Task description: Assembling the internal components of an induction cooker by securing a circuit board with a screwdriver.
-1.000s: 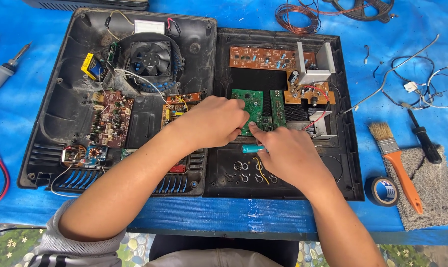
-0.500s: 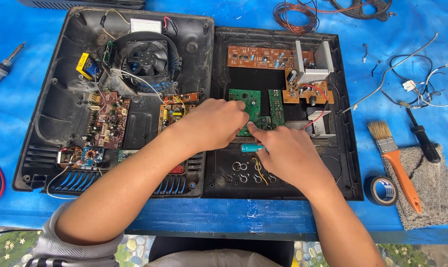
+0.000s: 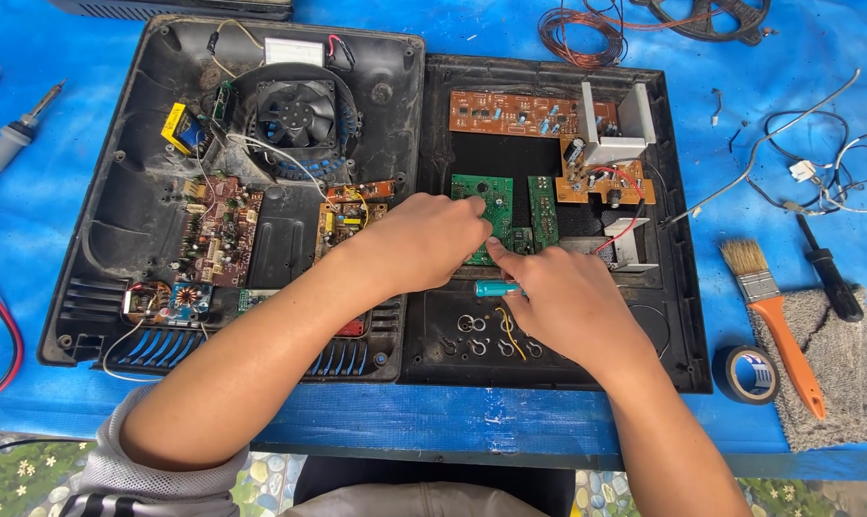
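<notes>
An opened black appliance casing [image 3: 127, 191] lies on a blue table, with a fan [image 3: 300, 113] and several circuit boards inside. My left hand [image 3: 424, 244] rests on a green circuit board [image 3: 491, 206] in the casing's right half, its fingertips pinching the board's edge. My right hand [image 3: 567, 306] sits just below it, gripping a teal-handled screwdriver [image 3: 496, 287] whose tip is hidden under my fingers. A second narrow green board [image 3: 544, 211] lies beside the first. Brown boards [image 3: 510, 113] sit further back.
An orange-handled brush [image 3: 773, 316] and black tape roll [image 3: 747, 373] lie on the right beside a grey cloth [image 3: 850, 364]. A black screwdriver [image 3: 831, 273], loose wires [image 3: 816, 172], a copper coil [image 3: 577, 33] and a soldering iron [image 3: 8, 148] surround the casing.
Both hands stay over the green board. My left hand's fingers have shifted slightly on the board's edge; the view has drifted a little.
</notes>
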